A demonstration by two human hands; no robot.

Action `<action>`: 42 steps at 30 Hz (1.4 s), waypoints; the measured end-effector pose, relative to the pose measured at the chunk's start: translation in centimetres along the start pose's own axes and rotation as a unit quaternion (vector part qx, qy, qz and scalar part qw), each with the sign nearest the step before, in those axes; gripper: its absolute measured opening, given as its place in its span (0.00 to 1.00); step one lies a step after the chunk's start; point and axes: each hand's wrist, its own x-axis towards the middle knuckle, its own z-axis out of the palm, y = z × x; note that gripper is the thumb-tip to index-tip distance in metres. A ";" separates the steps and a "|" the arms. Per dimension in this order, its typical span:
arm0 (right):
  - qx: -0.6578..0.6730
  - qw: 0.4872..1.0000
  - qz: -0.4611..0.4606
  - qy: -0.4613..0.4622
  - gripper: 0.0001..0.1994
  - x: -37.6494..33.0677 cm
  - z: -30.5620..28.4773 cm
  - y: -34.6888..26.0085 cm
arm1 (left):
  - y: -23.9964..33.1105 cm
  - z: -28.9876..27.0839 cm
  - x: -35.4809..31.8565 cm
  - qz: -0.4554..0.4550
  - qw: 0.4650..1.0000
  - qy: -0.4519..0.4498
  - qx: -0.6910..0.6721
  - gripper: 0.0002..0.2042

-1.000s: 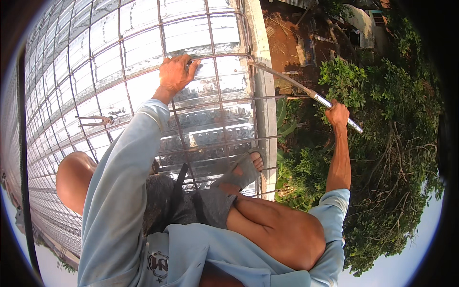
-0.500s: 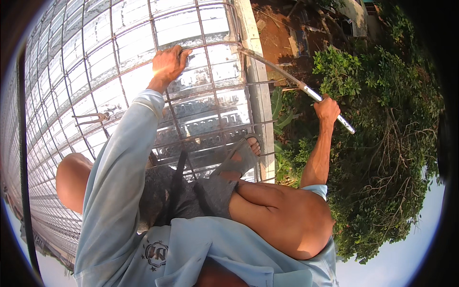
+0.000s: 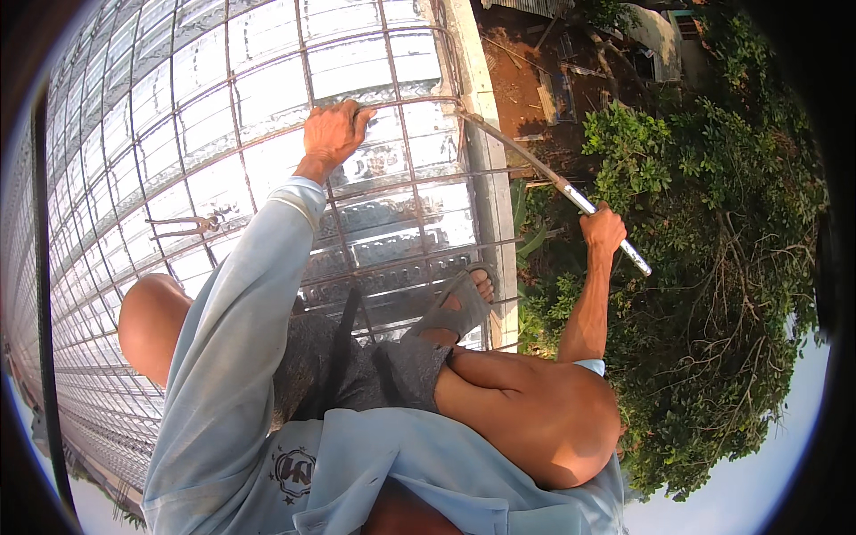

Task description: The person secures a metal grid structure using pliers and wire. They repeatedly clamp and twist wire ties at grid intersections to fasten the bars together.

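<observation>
My left hand (image 3: pixel 334 138) is closed round a thin rebar (image 3: pixel 259 135) of the grid, its thumb sticking out along the bar. Out past the edge on the right, my right hand (image 3: pixel 604 228) is wrapped round the silver pipe-like handle of a long rebar bending lever (image 3: pixel 526 157). The lever slants up and left, and its rusty far end meets the bent end of the same rebar by the concrete edge. How the lever's tip grips the bar is too small to make out.
Shiny ribbed metal decking (image 3: pixel 392 234) lies under the rebar grid. Pincers (image 3: pixel 185 227) rest on the grid left of my left arm. My sandalled foot (image 3: pixel 465 299) stands near the concrete edge (image 3: pixel 489 178). Beyond lies a drop with trees (image 3: pixel 704 223) and brown ground (image 3: pixel 517 71).
The lever's handle has swung down toward me, with my right hand moving along. My left hand keeps its hold on the rebar. The whole view has shifted slightly.
</observation>
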 end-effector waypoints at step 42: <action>0.049 0.978 -0.162 0.125 0.08 5.1 -4.6 4.6 | 1.3 -0.5 0.8 0.003 1.000 -0.012 0.015 0.25</action>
